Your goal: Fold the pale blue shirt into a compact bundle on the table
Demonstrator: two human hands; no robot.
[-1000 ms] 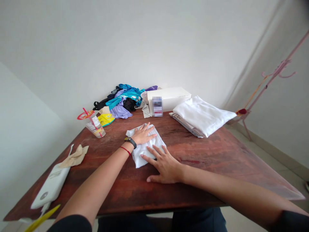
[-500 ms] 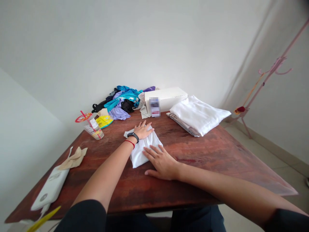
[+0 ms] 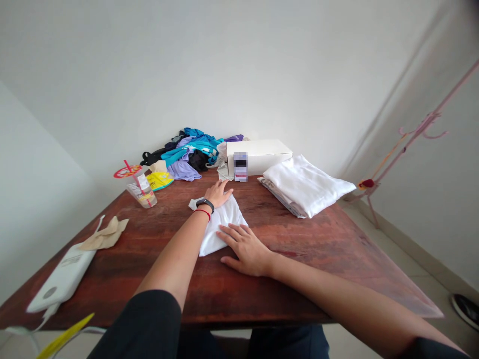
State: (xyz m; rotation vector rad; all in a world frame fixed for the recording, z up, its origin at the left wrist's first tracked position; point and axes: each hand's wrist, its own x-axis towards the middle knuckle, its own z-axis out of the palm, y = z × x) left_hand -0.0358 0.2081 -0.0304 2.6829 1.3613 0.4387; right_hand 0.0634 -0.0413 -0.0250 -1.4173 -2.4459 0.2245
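Observation:
A folded white cloth [image 3: 223, 215] lies flat on the brown wooden table [image 3: 292, 239] in front of me. My left hand [image 3: 218, 194] rests at the cloth's far edge, fingers stretched out, with a dark band and a red string at the wrist. Lower down, my right hand [image 3: 247, 252] lies palm down across the cloth's near right edge, its fingers spread and its thumb on the wood. Neither hand grips anything. Part of the cloth is hidden under both hands and the left wrist.
A larger folded white cloth stack [image 3: 309, 184] sits at the right, beside a white box [image 3: 262, 155]. Behind are heaped clothes [image 3: 194, 152]. Along the left stand a plastic cup with straw [image 3: 141, 189], a yellow packet [image 3: 160, 179] and a white power bank [image 3: 63, 279] with cable.
My left hand has shifted slightly toward the cloth's far edge, and its fingers look less spread. My right hand stays flat in place. The camera view has tilted a little.

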